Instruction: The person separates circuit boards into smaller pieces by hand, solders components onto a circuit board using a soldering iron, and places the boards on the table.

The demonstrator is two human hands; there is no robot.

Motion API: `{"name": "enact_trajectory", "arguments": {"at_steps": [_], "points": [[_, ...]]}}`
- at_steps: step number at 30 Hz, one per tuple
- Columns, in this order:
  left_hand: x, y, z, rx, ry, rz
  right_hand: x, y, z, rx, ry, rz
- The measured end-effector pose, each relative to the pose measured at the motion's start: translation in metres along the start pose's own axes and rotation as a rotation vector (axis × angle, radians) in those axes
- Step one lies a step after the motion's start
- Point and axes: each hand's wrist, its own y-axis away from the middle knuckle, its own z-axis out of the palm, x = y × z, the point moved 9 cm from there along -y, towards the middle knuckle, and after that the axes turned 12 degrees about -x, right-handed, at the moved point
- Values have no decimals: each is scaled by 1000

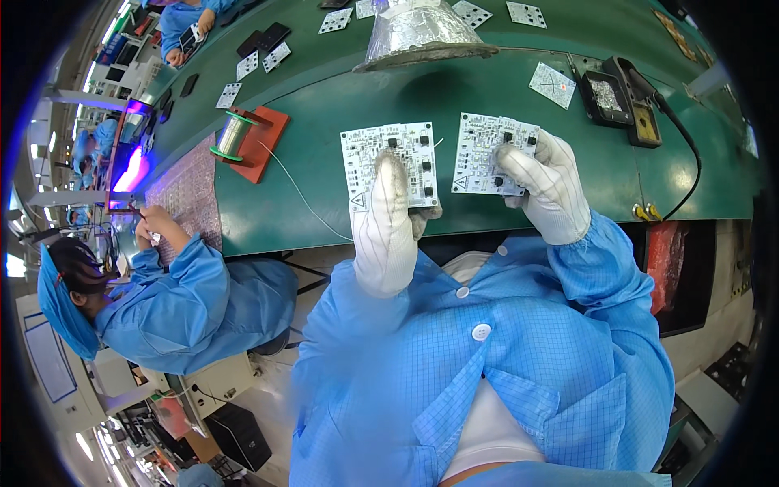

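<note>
My left hand, in a white glove, grips a white circuit board dotted with small black parts. Its thumb lies across the board's face and the fingers are behind, mostly hidden. In my right hand, gloved too, is a second white circuit board, pinched at its right side under the thumb. Both boards are held face up over the near part of the green table, with a narrow gap between them. Solder wire from a spool on a red stand trails toward my left hand.
A foil-covered fume hood sits ahead. A soldering iron stand with a corded iron is at right, near another circuit board. Further boards and dark cases lie at the far left. A co-worker in blue sits left, beside bubble wrap.
</note>
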Motion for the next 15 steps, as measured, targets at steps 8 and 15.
{"name": "enact_trajectory", "arguments": {"at_steps": [8, 15], "points": [[8, -4, -1, -13, -364, 15, -47, 11, 17, 22, 724, -538], [12, 27, 58, -336, -1588, 732, -61, 15, -21, 261, 680, -593]]}}
